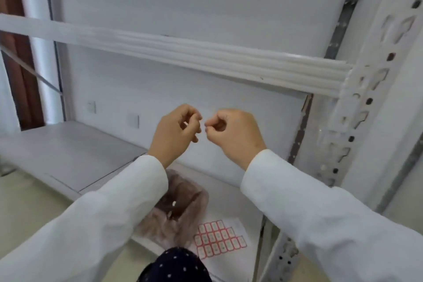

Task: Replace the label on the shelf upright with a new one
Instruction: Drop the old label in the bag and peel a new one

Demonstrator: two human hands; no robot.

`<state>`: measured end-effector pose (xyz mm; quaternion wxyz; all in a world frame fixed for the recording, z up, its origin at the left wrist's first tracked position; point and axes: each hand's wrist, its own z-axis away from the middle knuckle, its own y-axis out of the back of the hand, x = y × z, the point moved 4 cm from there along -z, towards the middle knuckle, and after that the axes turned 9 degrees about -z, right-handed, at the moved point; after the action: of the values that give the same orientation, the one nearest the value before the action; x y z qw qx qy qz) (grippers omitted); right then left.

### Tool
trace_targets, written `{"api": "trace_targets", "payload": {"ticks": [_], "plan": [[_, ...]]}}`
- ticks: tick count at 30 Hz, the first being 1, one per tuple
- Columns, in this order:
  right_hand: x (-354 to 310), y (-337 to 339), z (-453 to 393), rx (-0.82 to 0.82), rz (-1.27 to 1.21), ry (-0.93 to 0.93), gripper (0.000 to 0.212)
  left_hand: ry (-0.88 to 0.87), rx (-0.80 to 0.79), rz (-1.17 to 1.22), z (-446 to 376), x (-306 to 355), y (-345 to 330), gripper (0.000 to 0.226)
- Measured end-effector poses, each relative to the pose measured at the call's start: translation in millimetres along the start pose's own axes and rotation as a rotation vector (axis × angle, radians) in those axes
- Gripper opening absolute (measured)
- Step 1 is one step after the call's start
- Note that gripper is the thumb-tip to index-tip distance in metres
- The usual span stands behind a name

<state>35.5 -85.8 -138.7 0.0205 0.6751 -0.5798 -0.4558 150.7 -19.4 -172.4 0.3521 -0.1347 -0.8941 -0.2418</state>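
A: Start with the biggest thing.

B: A white metal rack fills the view. Its upright (357,107), punched with slots and holes, runs down the right side, tilted in this wide-angle view. A ribbed white beam (183,52) crosses from the left edge and meets the upright. Below lies a pale grey shelf (68,153).

A: Is there a label on the upright?

B: I cannot make one out on it; the paint is chipped and the picture is soft there.

A: What next in size?

B: Two white sleeves (96,217) reach in from the bottom corners. On the shelf, under the left forearm, sits a crumpled brownish bag (180,210), its top open. Just beside it, to the right, lies a sheet (222,238) of red-bordered labels in rows, near the shelf's front edge. A dark, white-dotted piece of cloth (176,265) shows at the bottom edge.

A: And the hands?

B: Both are raised in front of the back panel, below the beam, well left of the upright. The left hand (176,131) has its fingers curled, thumb and forefinger tips drawn together. The right hand (231,130) is curled likewise, its thumb and forefinger pressed in a pinch. The fingertips of the two hands nearly meet.

A: Do they hold something?

B: They look pinched on something tiny between them, but it is too small and blurred; I cannot tell what, or whether anything is there.
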Motion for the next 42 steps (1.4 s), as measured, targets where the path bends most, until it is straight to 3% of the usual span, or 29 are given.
{"api": "trace_targets", "payload": {"ticks": [5,9,12,13,15,18,22,31,39,42], "plan": [[66.8,-99.6,-12.6,-0.225,0.031,-0.215,0.02,0.226,-0.07,-0.249,6.7,-105.3,-3.3,0.03],[126.6,-156.6,-17.3,-0.377,0.083,-0.381,0.029,0.298,-0.342,-0.422,5.6,-155.3,-32.3,0.045],[159.4,-181.7,-13.1,-0.522,0.194,-0.438,0.039,0.346,-0.599,-0.58,5.8,-195.6,-51.5,0.031],[167.7,-186.1,-11.8,-0.557,0.191,-0.45,0.035,0.342,-0.67,-0.621,7.0,-203.8,-55.3,0.021],[179.2,-192.0,-10.5,-0.609,0.139,-0.475,0.021,0.348,-0.763,-0.661,9.7,-214.4,-59.0,0.024],[187.6,-196.4,-12.8,-0.632,0.083,-0.472,0.016,0.409,-0.727,-0.686,8.2,-224.6,-57.8,0.019],[196.0,-202.0,-11.3,-0.602,0.028,-0.474,0.026,0.442,-0.704,-0.591,11.1,-236.7,-61.4,0.01],[211.4,-208.9,-7.0,-0.496,-0.07,-0.486,0.023,0.531,-0.722,-0.43,18.5,-251.5,-76.1,0.018],[217.3,-207.3,-0.3,-0.549,-0.281,-0.537,0.013,0.459,-0.788,-0.497,19.6,-250.3,-79.1,0.019],[219.8,-207.4,0.2,-0.504,-0.331,-0.593,0.024,0.445,-0.753,-0.446,20.1,-245.3,-82.8,0.015]]}}
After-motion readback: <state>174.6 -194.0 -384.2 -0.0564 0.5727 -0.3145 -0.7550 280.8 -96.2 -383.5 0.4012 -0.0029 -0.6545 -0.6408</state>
